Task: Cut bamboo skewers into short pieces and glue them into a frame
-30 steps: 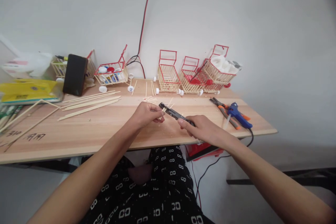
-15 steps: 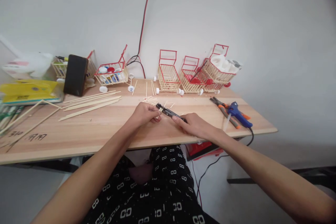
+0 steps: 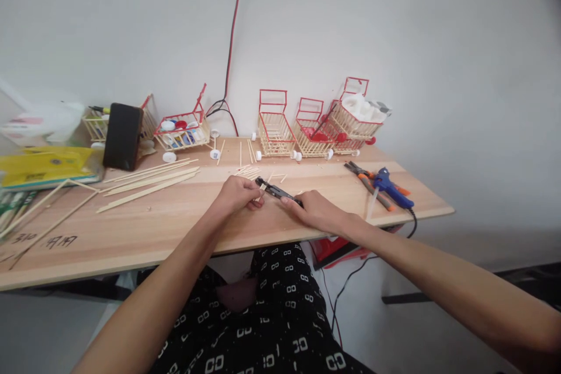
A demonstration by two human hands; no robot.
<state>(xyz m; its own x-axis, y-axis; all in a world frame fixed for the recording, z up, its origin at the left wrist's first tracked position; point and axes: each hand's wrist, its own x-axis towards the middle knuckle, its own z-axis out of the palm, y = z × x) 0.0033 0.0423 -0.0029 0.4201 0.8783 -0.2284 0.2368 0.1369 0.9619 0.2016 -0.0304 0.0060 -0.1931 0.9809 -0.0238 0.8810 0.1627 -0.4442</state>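
My left hand [image 3: 243, 193] pinches a short pale wooden stick [image 3: 262, 188] between thumb and fingertips, just above the table. My right hand [image 3: 314, 209] is wrapped round a slim dark hand tool [image 3: 277, 191] with a jaw-like tip; its exact kind is too small to make out. That tip meets the stick beside my left fingertips. Short cut sticks [image 3: 248, 171] lie just behind my hands, and longer wooden strips [image 3: 151, 188] rest to the left.
Small stick-built carts with red rims stand along the wall, including an unfilled one [image 3: 275, 128] and one with bottle caps [image 3: 182, 131]. A phone [image 3: 123, 135] leans at left near a yellow packet [image 3: 50, 165]. Pliers [image 3: 372, 187] and a blue glue gun [image 3: 391, 188] lie at right.
The whole view has shifted slightly, with the table things appearing a little further left. My hands keep the same hold on the stick and the dark tool.
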